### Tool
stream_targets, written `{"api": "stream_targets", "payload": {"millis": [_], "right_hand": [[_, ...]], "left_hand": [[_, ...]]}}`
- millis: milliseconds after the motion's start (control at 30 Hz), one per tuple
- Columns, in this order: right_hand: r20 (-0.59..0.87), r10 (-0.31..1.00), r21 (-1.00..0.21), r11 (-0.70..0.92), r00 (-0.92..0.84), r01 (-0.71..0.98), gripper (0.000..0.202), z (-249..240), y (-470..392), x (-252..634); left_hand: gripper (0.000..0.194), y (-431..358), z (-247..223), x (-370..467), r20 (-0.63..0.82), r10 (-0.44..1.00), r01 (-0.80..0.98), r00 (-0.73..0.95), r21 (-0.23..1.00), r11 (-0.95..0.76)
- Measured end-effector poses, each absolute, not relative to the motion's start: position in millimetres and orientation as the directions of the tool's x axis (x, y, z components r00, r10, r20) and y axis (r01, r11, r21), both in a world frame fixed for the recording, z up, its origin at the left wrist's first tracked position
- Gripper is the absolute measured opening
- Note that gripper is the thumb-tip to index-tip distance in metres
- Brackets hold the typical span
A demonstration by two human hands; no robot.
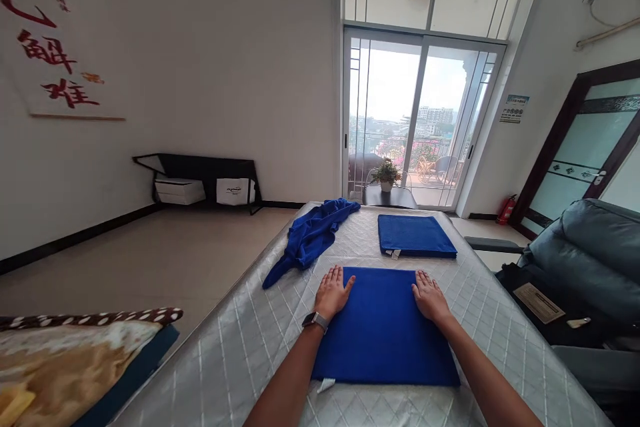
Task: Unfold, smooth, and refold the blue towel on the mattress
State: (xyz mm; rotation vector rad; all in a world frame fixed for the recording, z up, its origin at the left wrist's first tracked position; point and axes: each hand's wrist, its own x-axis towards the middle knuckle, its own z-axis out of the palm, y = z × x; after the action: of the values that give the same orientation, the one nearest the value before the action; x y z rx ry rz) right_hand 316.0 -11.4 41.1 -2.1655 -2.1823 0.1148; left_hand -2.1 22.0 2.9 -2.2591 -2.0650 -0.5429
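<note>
A blue cloth (383, 333), folded into a flat rectangle, lies on the pale quilted mattress (240, 340) in front of me. My left hand (332, 293) rests flat on its far left edge, fingers stretched out, a watch on the wrist. On the far right edge lies my right hand (429, 295), also flat with fingers extended. A white tag pokes out at the cloth's near left corner. Beyond it sits a folded blue stack of cloth (417, 235) with tags at its near edge. A crumpled blue cloth (313, 237) lies at the mattress's left side.
To the right stands a dark leather armchair (600, 260) with a black bag (550, 303). A patterned blanket (90, 360) is at lower left. Past the mattress, a potted plant (387, 175) stands before the sliding glass door (385, 100). A low black rack (205, 167) is by the wall.
</note>
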Motion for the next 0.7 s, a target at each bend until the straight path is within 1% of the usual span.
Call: {"api": "stream_targets", "payload": {"millis": [167,300,533,600,700], "right_hand": [[-0.001,0.999,-0.108,0.049,-0.05,0.993,0.066,30,-34,317],[0.002,1.0,-0.135,0.022,-0.022,0.991,0.069,23,-41,314],[0.001,1.0,-0.147,0.019,-0.019,0.989,0.068,26,-41,313],[0.009,1.0,-0.155,0.023,-0.022,0.988,0.068,26,-41,313],[0.023,0.999,-0.177,0.031,-0.027,0.984,0.068,25,-43,313]], "left_hand": [[0.085,24,1,-3,0.281,0.958,0.97,0.059,0.209,-0.122],[0.084,23,0,-4,0.296,0.952,0.969,0.073,0.206,-0.139],[0.085,23,0,-3,0.298,0.952,0.971,0.073,0.197,-0.136],[0.084,22,0,-2,0.303,0.95,0.974,0.071,0.185,-0.131],[0.083,20,2,-1,0.303,0.952,0.986,0.051,0.135,-0.096]]}}
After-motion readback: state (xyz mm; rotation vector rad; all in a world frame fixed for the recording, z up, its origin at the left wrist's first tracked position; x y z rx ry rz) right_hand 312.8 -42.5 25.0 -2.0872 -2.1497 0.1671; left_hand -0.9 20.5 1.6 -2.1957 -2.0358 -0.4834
